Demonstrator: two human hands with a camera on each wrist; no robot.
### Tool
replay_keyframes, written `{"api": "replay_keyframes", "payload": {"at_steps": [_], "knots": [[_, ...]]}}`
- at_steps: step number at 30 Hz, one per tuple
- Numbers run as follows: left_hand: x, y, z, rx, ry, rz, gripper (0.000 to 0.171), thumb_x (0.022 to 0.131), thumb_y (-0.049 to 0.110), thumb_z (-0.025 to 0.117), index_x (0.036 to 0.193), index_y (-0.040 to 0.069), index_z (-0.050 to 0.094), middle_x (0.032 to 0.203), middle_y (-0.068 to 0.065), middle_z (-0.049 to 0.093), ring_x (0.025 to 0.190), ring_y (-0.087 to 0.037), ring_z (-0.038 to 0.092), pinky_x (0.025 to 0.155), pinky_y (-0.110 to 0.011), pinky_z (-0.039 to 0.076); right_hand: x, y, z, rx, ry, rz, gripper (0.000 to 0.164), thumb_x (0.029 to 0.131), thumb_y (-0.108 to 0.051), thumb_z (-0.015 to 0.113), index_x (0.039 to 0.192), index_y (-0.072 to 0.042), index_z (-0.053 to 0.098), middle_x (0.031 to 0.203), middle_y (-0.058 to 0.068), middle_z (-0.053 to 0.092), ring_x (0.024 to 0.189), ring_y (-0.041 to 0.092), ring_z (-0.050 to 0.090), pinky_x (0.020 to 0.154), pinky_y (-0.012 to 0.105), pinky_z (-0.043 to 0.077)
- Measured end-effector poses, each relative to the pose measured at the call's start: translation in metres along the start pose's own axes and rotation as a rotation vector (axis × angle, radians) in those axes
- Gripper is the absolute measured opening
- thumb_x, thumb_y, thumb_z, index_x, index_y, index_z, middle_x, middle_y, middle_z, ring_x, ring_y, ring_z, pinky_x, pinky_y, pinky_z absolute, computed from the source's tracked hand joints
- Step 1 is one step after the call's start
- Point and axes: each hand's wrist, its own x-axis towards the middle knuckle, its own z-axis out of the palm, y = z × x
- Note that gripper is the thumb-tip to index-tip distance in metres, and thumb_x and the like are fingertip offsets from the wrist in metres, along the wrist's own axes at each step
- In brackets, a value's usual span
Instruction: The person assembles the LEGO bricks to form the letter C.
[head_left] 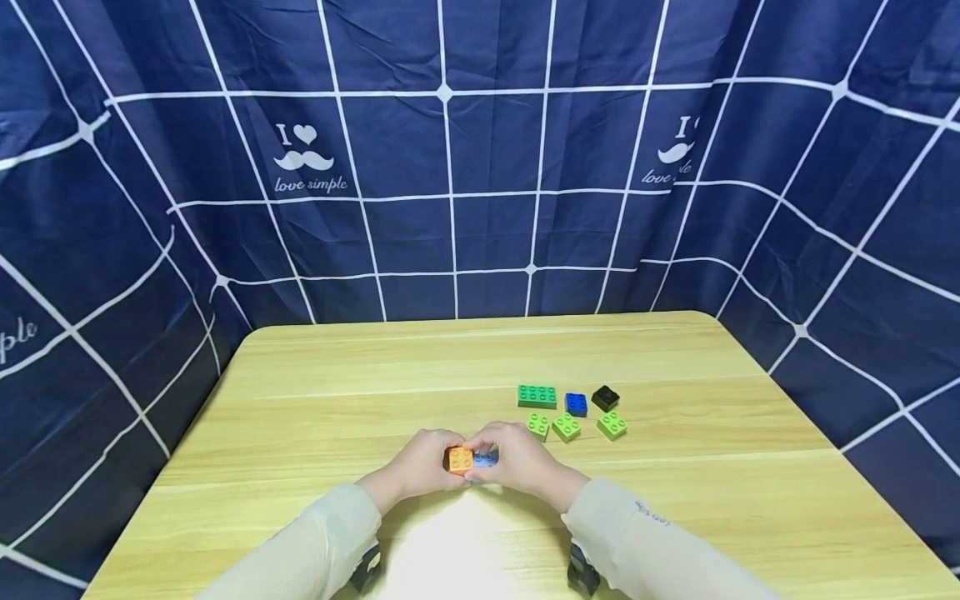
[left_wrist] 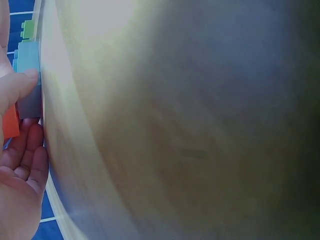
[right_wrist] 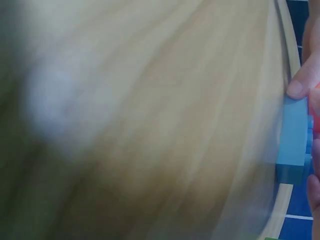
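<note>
Near the front of the table, both hands meet around two toy building bricks. My left hand (head_left: 422,464) grips an orange brick (head_left: 461,460), its studs facing up in the head view. From the other side, my right hand (head_left: 519,459) holds a longer light blue brick (head_left: 487,458). In the left wrist view the light blue brick (left_wrist: 29,55) has the orange brick (left_wrist: 10,124) on its studded side, at one end. A thumb lies on the light blue brick (right_wrist: 292,135) in the right wrist view. Fingers hide whether the two are pressed fully together.
Behind the right hand lie a long green brick (head_left: 537,396), a blue brick (head_left: 576,404), a black brick (head_left: 605,397) and lime bricks (head_left: 566,427). The wooden table (head_left: 337,367) is bordered by a dark blue checked curtain (head_left: 487,233).
</note>
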Motion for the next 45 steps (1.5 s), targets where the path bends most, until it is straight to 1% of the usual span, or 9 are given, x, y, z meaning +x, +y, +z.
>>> {"api": "replay_keyframes", "payload": {"at_steps": [3,8,15,18,22,27,30,40,45], "knots": [[0.001,0.0,0.0,0.013,0.005,0.01,0.025,0.073,0.016,0.081,0.094,0.01,0.069,0.085,0.005,0.066,0.07,-0.002,0.053,0.061,-0.02,0.046,-0.001,0.0,0.0,-0.019,0.003,0.0,0.035,0.073,-0.026,0.083,0.103,-0.011,0.073,0.095,-0.004,0.067,0.085,0.008,0.06,0.073,0.022,0.05],[0.002,0.0,0.001,0.009,0.006,0.015,0.025,0.072,0.017,0.082,0.093,0.01,0.069,0.085,0.004,0.066,0.07,-0.003,0.053,0.061,-0.02,0.046,0.0,-0.001,-0.001,-0.043,0.003,0.015,0.036,0.072,-0.026,0.084,0.102,-0.011,0.073,0.092,-0.005,0.066,0.081,0.007,0.06,0.07,0.021,0.05],[-0.002,-0.004,-0.002,-0.032,-0.023,-0.014,0.036,0.073,0.021,0.083,0.104,0.009,0.069,0.097,0.001,0.066,0.08,-0.006,0.056,0.07,-0.022,0.048,0.0,-0.001,0.001,-0.044,0.011,0.017,0.036,0.071,-0.024,0.085,0.102,-0.01,0.073,0.09,-0.005,0.067,0.08,0.006,0.059,0.07,0.02,0.05],[-0.006,-0.007,-0.004,-0.066,-0.012,-0.015,0.039,0.072,0.022,0.084,0.106,0.008,0.069,0.099,0.001,0.065,0.085,-0.008,0.058,0.075,-0.023,0.05,0.0,-0.002,0.002,-0.039,0.011,0.032,0.037,0.071,-0.025,0.084,0.102,-0.01,0.072,0.09,-0.006,0.066,0.08,0.005,0.059,0.071,0.02,0.05],[-0.012,-0.01,-0.008,-0.157,0.031,0.008,0.038,0.072,0.02,0.084,0.104,0.007,0.069,0.101,0.0,0.066,0.09,-0.013,0.061,0.082,-0.026,0.051,0.0,-0.004,0.003,-0.039,0.01,0.04,0.038,0.071,-0.027,0.084,0.103,-0.01,0.072,0.09,-0.006,0.065,0.079,0.005,0.058,0.071,0.019,0.049],[-0.017,-0.012,-0.009,-0.22,0.067,0.006,0.035,0.074,0.018,0.082,0.104,0.007,0.069,0.101,0.0,0.066,0.09,-0.016,0.061,0.083,-0.027,0.052,0.0,-0.003,0.004,-0.041,0.011,0.039,0.038,0.071,-0.028,0.084,0.102,-0.011,0.072,0.09,-0.007,0.065,0.08,0.005,0.058,0.071,0.019,0.049],[-0.017,-0.012,-0.008,-0.223,0.077,-0.005,0.032,0.075,0.016,0.082,0.103,0.007,0.069,0.1,0.001,0.066,0.089,-0.016,0.061,0.082,-0.028,0.052,-0.001,-0.002,0.003,-0.034,0.011,0.038,0.037,0.071,-0.027,0.084,0.102,-0.011,0.072,0.09,-0.006,0.065,0.08,0.006,0.058,0.071,0.019,0.049],[-0.016,-0.01,-0.008,-0.206,0.096,0.008,0.027,0.074,0.014,0.082,0.098,0.009,0.07,0.096,0.003,0.066,0.087,-0.016,0.061,0.081,-0.028,0.052,-0.002,0.0,0.004,-0.011,0.011,0.053,0.035,0.072,-0.027,0.084,0.101,-0.015,0.07,0.091,-0.009,0.064,0.082,0.006,0.058,0.074,0.023,0.049],[-0.016,-0.009,-0.008,-0.206,0.097,0.003,0.027,0.073,0.012,0.082,0.097,0.007,0.07,0.095,0.002,0.065,0.087,-0.018,0.061,0.081,-0.029,0.052,-0.005,0.001,0.002,0.024,0.009,0.069,0.042,0.073,-0.032,0.083,0.108,-0.015,0.068,0.097,-0.008,0.065,0.087,0.009,0.059,0.081,0.029,0.049]]}}
